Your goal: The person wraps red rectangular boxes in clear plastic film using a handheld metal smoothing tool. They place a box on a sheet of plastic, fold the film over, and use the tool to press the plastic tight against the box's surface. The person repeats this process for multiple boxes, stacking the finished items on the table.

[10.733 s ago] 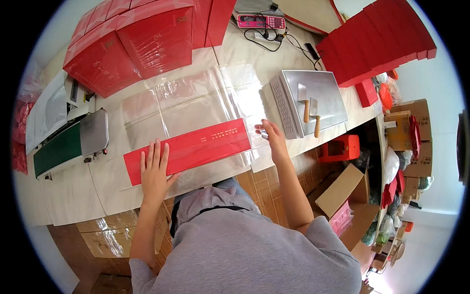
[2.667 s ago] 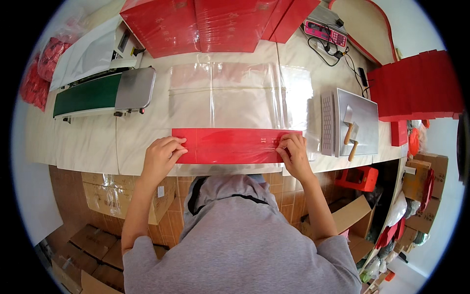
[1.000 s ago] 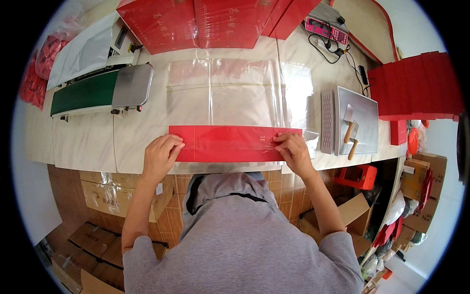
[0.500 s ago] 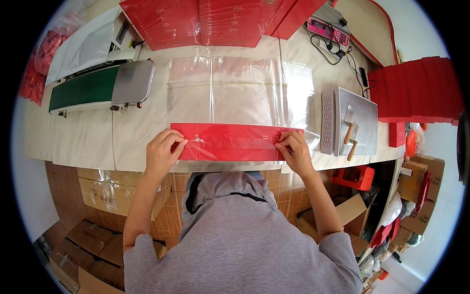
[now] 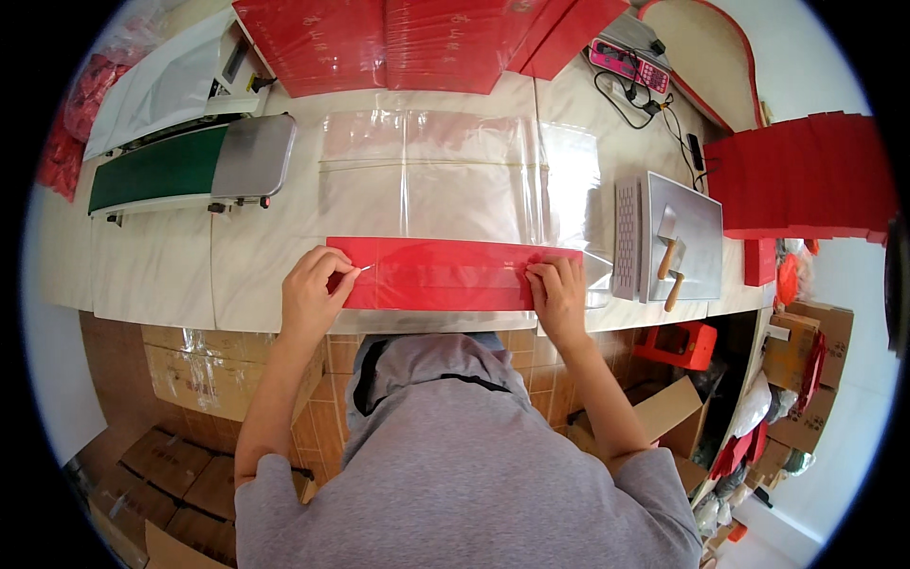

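The left hand point(image 5: 315, 289) and right hand point(image 5: 561, 292) pinched opposite ends of one red strip point(image 5: 445, 275) on the table point(image 5: 256, 209), two trowels point(image 5: 666, 258) lay atop one silver-topped box point(image 5: 700, 237), and one open carton point(image 5: 666, 408) hid its contents.

From here I'm seeing the strip point(image 5: 445, 276) lying along the near edge of the counter point(image 5: 256, 251), the left hand point(image 5: 315, 292) sitting at its left end, the right hand point(image 5: 561, 299) at its right. Film sheets point(image 5: 464, 199) are spreading behind it; whether it's lying on or inside them, I'm not managing to tell. Boxes point(image 5: 436, 45) are standing farther back. A conveyor machine point(image 5: 159, 176) is sitting leftward; rightward, two trowels point(image 5: 667, 258) are lying on a case point(image 5: 698, 239).
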Motion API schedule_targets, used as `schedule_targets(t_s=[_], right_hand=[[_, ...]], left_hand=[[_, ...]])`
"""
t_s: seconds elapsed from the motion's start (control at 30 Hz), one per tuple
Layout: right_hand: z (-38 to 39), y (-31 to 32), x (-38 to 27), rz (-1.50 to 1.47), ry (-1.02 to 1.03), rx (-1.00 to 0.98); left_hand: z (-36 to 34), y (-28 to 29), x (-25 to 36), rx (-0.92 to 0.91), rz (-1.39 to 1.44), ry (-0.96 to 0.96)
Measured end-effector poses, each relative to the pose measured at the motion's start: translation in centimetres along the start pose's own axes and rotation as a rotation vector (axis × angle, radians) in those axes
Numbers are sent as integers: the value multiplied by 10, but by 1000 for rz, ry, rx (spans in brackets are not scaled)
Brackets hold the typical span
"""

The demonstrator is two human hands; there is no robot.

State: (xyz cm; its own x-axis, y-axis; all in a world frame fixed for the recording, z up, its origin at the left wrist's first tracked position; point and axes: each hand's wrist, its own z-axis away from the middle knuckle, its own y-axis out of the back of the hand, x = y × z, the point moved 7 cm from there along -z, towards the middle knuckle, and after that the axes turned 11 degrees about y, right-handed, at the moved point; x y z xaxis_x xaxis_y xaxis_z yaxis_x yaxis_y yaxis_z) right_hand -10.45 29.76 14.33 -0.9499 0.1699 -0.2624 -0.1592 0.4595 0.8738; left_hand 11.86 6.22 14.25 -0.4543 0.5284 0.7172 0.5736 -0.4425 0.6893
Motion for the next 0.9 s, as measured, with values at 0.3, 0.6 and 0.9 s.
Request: schedule_targets(t_s=[0.3,0.6,0.9], right_hand=[[-19,-34,-68,-157,164,35],[-48,-71,-145,-67,255,-249],[-62,-74,-151,4,198,-256]], left_hand=[[1,1,0,-8,-11,13],[1,0,3,10,-13,-6],[-12,-2,20,-97,-226,-42]])
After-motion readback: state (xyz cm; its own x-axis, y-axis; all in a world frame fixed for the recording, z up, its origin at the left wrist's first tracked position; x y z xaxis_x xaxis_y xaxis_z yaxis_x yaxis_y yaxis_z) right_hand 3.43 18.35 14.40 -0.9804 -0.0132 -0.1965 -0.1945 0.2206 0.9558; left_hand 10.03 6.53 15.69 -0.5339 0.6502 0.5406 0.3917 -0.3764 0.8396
